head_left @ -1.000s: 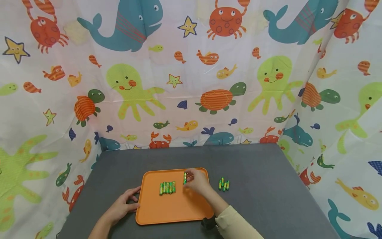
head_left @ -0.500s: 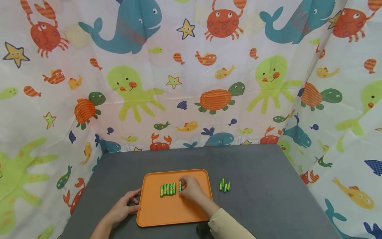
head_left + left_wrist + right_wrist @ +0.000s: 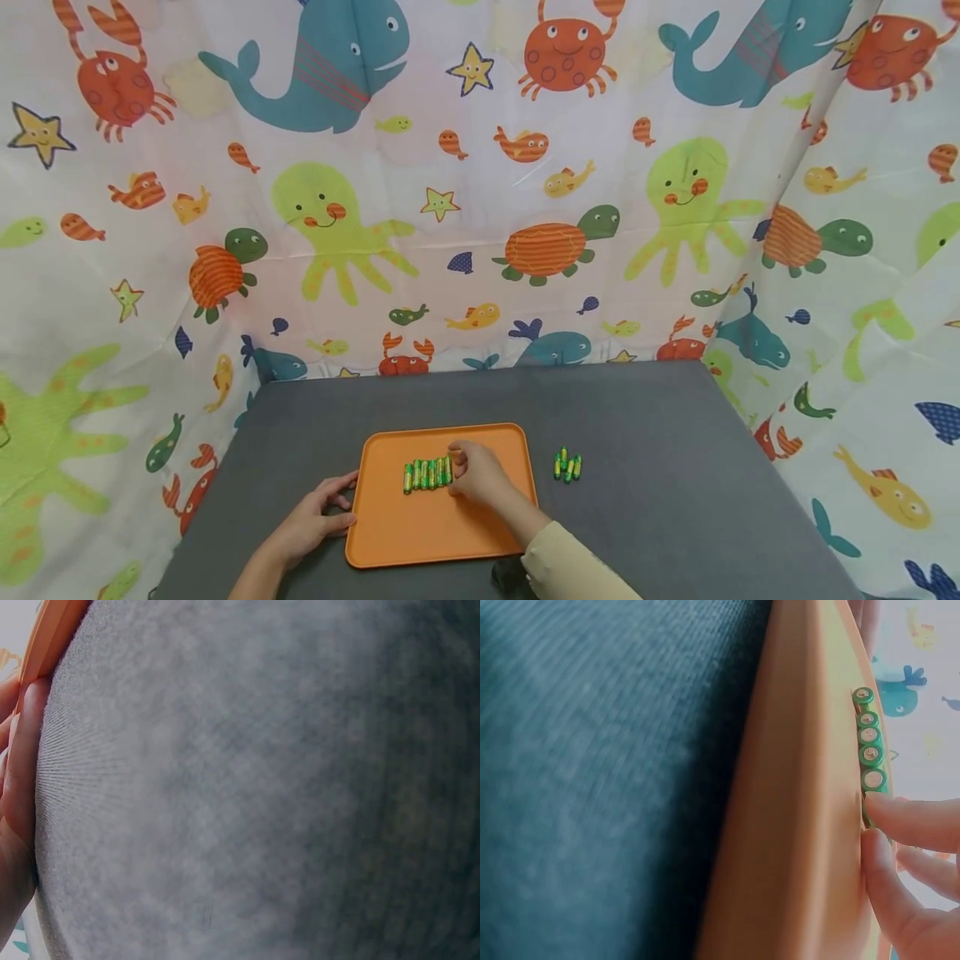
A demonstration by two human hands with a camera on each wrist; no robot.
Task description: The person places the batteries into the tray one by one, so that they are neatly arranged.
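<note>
Since half a second ago, one battery (image 3: 448,469) has come leftward with the right hand (image 3: 480,475), and it is now lying right at the row's end instead of a little apart from it. From my remote seat I am seeing a sea-creature curtain (image 3: 465,229) hanging behind and around the grey table (image 3: 637,483). On the table, the orange tray (image 3: 420,533) is lying flat. A pale sleeve (image 3: 573,567) is covering the right forearm. My left hand (image 3: 318,512) is resting at the tray's left edge, thumb and fingers spread apart and touching the rim. My right hand is reaching over the tray, thumb and finger pinching that battery. The five other batteries in the row (image 3: 424,475) are lying side by side just left of it, while four loose batteries (image 3: 569,471) are sitting in a small cluster on the table, right of the tray.
</note>
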